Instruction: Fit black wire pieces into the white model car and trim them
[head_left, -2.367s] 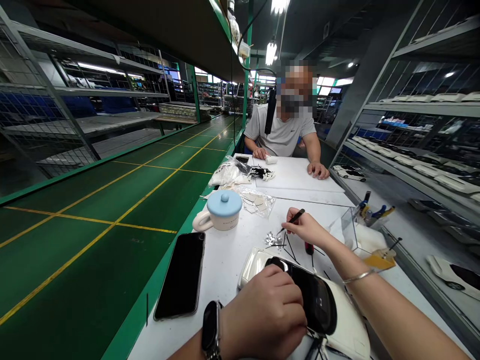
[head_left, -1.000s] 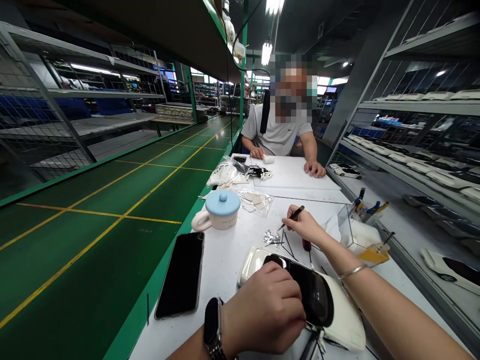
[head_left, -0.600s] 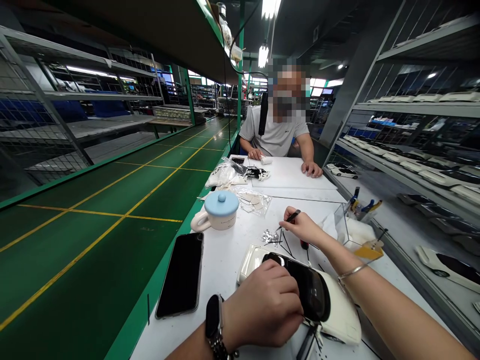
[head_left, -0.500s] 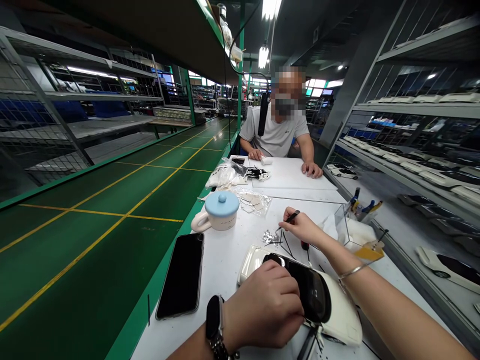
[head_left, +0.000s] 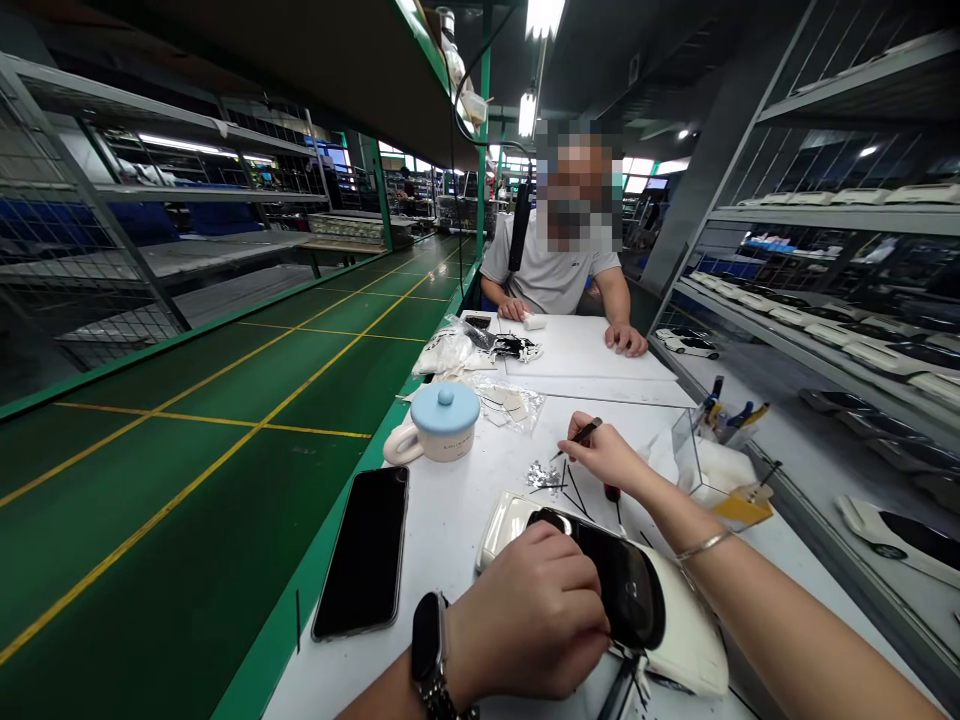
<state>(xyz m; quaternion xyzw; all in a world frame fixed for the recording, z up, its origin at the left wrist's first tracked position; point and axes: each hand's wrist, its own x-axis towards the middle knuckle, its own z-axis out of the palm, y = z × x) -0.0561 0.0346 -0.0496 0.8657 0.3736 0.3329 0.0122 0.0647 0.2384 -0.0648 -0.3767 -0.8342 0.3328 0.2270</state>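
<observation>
A white toy car body [head_left: 675, 630] with a black glossy roof lies on the white table [head_left: 450, 520] close to me. My left hand [head_left: 536, 620], with a watch on its wrist, is closed over the car's near side and holds it down. My right hand [head_left: 604, 455] reaches forward and pinches black tweezers [head_left: 581, 435], their tip pointing down at a small heap of shiny silver pieces [head_left: 541, 477]. Thin black strips [head_left: 576, 495] lie on the table beside that heap.
A black phone [head_left: 364, 550] lies at the table's left edge, a blue-lidded white mug [head_left: 442, 420] behind it. A clear box [head_left: 705, 465] stands to the right. A person in a grey shirt [head_left: 551, 270] sits opposite, hands on a white board. A green conveyor [head_left: 187, 450] runs on the left; shelves with white car bodies [head_left: 885, 350] stand on the right.
My right hand with the tweezers has shifted slightly near the silver pieces. My left hand stays on the car. The view has drifted a little.
</observation>
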